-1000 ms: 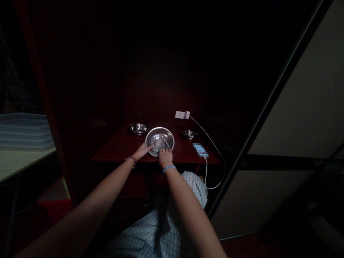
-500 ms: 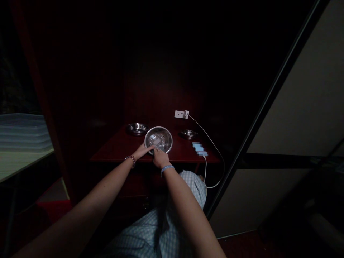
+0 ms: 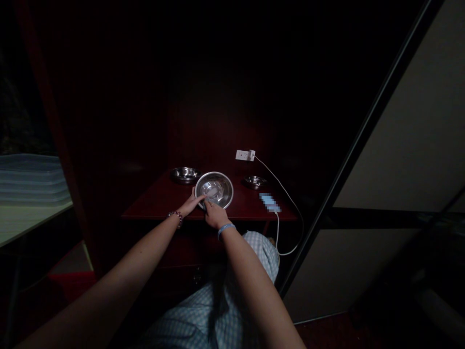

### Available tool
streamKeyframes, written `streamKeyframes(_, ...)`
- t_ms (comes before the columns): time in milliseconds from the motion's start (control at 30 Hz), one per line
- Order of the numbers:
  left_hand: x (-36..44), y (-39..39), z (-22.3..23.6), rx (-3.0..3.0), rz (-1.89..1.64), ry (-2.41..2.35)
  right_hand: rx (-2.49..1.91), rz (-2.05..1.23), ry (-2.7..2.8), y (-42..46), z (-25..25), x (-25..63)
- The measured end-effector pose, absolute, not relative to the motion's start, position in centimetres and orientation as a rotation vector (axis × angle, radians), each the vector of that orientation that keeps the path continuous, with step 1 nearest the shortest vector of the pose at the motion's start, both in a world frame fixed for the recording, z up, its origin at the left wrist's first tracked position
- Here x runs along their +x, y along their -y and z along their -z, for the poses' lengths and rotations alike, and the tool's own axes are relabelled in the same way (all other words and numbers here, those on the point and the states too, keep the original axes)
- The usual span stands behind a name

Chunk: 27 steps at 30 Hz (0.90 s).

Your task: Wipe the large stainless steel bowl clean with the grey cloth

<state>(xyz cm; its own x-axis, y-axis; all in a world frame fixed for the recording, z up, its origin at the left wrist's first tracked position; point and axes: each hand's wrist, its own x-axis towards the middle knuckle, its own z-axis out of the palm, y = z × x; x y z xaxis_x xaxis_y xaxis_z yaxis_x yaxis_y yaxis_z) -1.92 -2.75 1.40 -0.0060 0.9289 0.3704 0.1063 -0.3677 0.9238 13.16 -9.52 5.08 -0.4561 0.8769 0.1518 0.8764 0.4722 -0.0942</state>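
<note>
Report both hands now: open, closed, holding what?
Left hand: open, fingers extended onto the stainless steel bowl.
Right hand: curled at the bowl's near rim; whether it grips cannot be told.

1. My left forearm [image 3: 138,247] and right forearm [image 3: 250,274] reach forward and angle inward.
2. My left hand [image 3: 191,203] lies flat-ish, fingers stretched toward the right.
3. My right hand [image 3: 216,216] arches downward, its fingers curled.
4. My hands are close together, with the fingertips nearly meeting; I can't make out their exact grip.
</note>
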Motion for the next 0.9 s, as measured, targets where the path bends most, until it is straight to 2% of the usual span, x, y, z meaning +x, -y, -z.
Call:
streamKeyframes(567,-1.9,1.0,0.0,1.627,-1.451,-1.107,-1.54,0.013,2.54,9.5,-5.1,13.0)
streamKeyframes(900,-1.9,1.0,-0.4,1.592,-1.449,-1.168,-1.673,0.147,2.482,9.8,-5.5,13.1)
